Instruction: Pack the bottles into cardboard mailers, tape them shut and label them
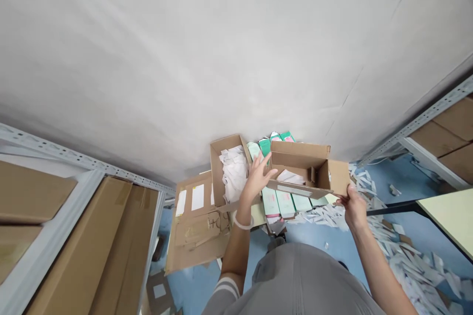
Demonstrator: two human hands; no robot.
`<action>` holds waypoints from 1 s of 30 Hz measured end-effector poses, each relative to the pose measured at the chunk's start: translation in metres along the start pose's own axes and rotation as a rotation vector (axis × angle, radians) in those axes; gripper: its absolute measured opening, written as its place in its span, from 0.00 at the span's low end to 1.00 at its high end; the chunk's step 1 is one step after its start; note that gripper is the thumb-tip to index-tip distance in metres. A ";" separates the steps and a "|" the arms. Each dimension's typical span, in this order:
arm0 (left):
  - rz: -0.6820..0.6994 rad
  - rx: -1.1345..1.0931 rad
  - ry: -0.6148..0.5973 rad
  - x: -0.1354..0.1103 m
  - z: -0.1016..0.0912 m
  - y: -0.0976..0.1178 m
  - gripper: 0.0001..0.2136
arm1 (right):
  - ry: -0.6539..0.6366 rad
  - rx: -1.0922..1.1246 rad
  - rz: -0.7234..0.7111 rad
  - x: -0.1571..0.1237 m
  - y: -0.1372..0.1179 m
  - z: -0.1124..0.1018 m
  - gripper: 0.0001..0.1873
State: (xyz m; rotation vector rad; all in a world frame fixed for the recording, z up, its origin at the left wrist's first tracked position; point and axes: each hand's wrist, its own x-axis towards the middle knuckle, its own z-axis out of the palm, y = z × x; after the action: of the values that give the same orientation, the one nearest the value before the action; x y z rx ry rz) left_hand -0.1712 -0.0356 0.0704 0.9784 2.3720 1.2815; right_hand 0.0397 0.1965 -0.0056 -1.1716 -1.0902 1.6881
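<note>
I hold a small open cardboard box [308,167] tilted on its side in front of me. My right hand [353,206] grips its right end near a flap. My left hand [258,174], with a pale bangle on the wrist, has its fingers spread against the box's left edge. White paper [291,176] shows inside the box. Below it lie several green and white packets [284,202] in a row.
A second open carton [225,167] stuffed with white paper stands to the left, on flattened cardboard [195,226]. White paper scraps [399,251] litter the blue floor on the right. Metal shelving with brown cartons [74,236] flanks both sides. A pale table corner [451,216] is at right.
</note>
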 end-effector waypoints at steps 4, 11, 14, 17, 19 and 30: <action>-0.092 -0.081 0.013 -0.010 0.005 -0.007 0.32 | -0.018 0.052 0.032 0.005 0.000 -0.016 0.29; -0.051 -0.284 -0.216 0.001 0.069 0.028 0.39 | 0.074 0.235 -0.073 0.034 -0.027 -0.087 0.32; 0.019 -0.313 -0.333 0.012 0.107 0.061 0.41 | 0.145 0.284 -0.115 0.045 -0.044 -0.135 0.32; 0.047 -0.357 -0.446 0.024 0.157 0.096 0.41 | 0.242 0.315 -0.138 0.053 -0.059 -0.195 0.31; 0.050 -0.384 -0.542 0.032 0.200 0.120 0.41 | 0.325 0.336 -0.149 0.056 -0.068 -0.240 0.31; 0.128 -0.471 -1.069 0.037 0.474 0.247 0.44 | 0.857 0.352 -0.256 0.048 -0.089 -0.479 0.32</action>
State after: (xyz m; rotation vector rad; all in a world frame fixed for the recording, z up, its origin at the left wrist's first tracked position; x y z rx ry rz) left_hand 0.1563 0.3827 0.0043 1.2268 1.1581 0.9098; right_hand 0.4974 0.3679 -0.0323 -1.2624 -0.3625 0.9491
